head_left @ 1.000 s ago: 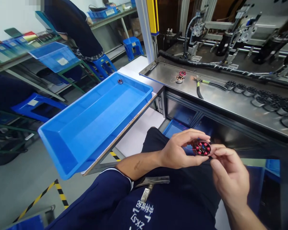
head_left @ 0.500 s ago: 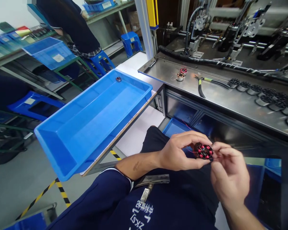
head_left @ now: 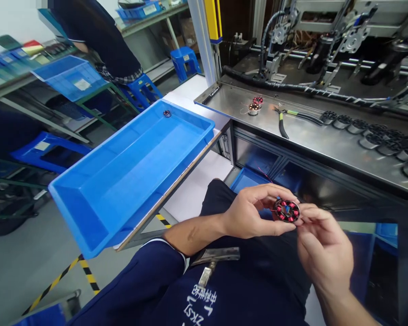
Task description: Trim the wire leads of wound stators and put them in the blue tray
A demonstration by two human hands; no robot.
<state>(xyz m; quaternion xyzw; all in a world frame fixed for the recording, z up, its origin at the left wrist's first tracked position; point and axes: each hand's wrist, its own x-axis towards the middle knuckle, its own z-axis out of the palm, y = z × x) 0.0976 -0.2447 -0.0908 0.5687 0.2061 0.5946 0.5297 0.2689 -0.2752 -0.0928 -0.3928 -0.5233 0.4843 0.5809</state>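
Note:
A round black motor core with red windings (head_left: 286, 210) is held over my lap, its open face turned up. My left hand (head_left: 250, 212) grips it from the left, thumb below and fingers above. The fingers of my right hand (head_left: 321, 235) are pinched together at the core's right edge, where a thin red wire seems to be; the fingertips partly hide it. Two similar wound cores (head_left: 255, 108) sit on the metal bench (head_left: 238, 102). Another small core (head_left: 167, 113) lies in the far corner of the large blue tray (head_left: 211, 124).
Green-and-black pliers (head_left: 283, 122) and several dark cores (head_left: 370, 140) lie along the bench, with a black marker (head_left: 212, 93) at its left end. Machinery (head_left: 321, 52) stands behind. Another person (head_left: 98, 36) is at the upper left, near blue stools (head_left: 185, 63).
The core has shifted slightly left and up and turned a little in my left hand. My right fingers have moved slightly left with it.

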